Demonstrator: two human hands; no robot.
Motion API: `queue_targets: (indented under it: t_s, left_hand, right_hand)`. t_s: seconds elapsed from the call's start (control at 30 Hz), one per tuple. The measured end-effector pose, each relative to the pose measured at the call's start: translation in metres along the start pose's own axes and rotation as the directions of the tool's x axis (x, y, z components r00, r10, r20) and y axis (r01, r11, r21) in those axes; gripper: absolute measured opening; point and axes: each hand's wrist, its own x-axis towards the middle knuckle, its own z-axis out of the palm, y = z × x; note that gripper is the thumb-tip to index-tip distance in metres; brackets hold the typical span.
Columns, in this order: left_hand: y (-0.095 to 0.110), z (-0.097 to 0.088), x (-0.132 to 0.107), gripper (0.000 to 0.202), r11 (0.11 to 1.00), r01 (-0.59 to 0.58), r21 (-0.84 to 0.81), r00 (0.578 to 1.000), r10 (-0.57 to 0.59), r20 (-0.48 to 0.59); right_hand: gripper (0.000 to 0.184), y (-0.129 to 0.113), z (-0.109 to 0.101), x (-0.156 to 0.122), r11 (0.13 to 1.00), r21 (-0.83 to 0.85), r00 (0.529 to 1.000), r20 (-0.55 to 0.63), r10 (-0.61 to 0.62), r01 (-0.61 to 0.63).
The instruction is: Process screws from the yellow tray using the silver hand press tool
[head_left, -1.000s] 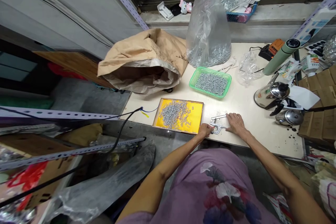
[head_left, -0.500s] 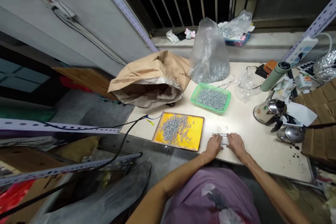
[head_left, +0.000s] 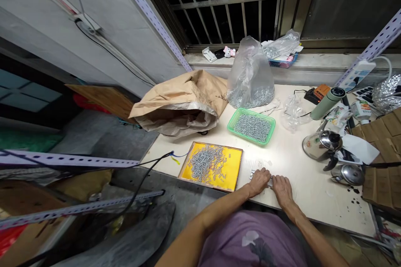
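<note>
My left hand (head_left: 259,180) and my right hand (head_left: 282,187) lie side by side at the near edge of the pale table (head_left: 291,158). Both cover a small metal tool (head_left: 252,173); only its left end shows past my left fingers. The fingers of each hand curl down onto it. Just left of my left hand sits a yellow tray (head_left: 233,167) with a heap of small metal pins (head_left: 208,162). Beyond it stands a green basket (head_left: 231,122) full of the same pins.
A brown paper sack (head_left: 181,100) lies open at the table's far left. A clear plastic bag (head_left: 250,73) of pins stands behind the basket. A steel kettle (head_left: 322,144), a lid (head_left: 347,173), a green flask (head_left: 327,98) and cardboard boxes (head_left: 384,150) crowd the right side.
The metal tool lay mostly uncovered between my hands a second ago; both hands have closed in over it. The camera has tilted upward, showing more of the window bars.
</note>
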Motion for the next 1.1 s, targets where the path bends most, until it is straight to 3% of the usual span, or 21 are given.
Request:
queue_targets:
  t_s: [0.17,0.33,0.5,0.6,0.73,0.93,1.03,1.1]
  left_hand:
    - [0.003,0.001,-0.001,0.013,0.999,-0.008,-0.036,1.0,0.008,0.011]
    - [0.007,0.008,-0.001,0.016,0.998,0.034,-0.052,0.998,-0.037,-0.059]
    - [0.011,0.019,-0.012,0.036,0.994,0.101,-0.028,0.978,-0.105,-0.18]
    - [0.016,0.028,-0.028,0.043,1.0,0.007,-0.005,0.984,-0.007,-0.178]
    - [0.021,0.037,-0.047,0.05,0.988,-0.135,-0.07,0.986,0.127,-0.108]
    - [0.018,0.041,-0.056,0.058,0.975,-0.176,-0.133,0.978,0.158,-0.136]
    - [0.017,0.042,-0.058,0.06,0.968,-0.189,-0.167,0.975,0.165,-0.149]
    - [0.017,0.043,-0.062,0.058,0.953,-0.217,-0.213,0.971,0.188,-0.148]
  right_hand:
    - [0.026,-0.002,0.0,-0.002,0.999,0.034,0.999,0.05,-0.011,0.009]
    - [0.011,0.009,-0.011,0.004,0.997,0.074,0.993,0.116,-0.009,0.0]
    - [0.043,0.029,-0.016,0.013,0.99,0.138,0.989,0.136,-0.052,0.033]
    - [0.043,0.037,-0.016,0.018,0.992,0.12,0.988,0.15,-0.045,0.027]
    - [0.018,0.043,-0.02,0.033,0.997,0.048,0.984,0.164,-0.069,0.062]
    - [0.018,0.04,-0.036,0.069,0.993,0.005,0.984,0.138,-0.116,0.117]
    - [0.02,0.016,-0.043,0.072,0.952,0.047,0.941,0.15,-0.305,0.301]
    - [0.019,-0.007,-0.045,0.069,0.86,0.108,0.844,0.165,-0.511,0.499]
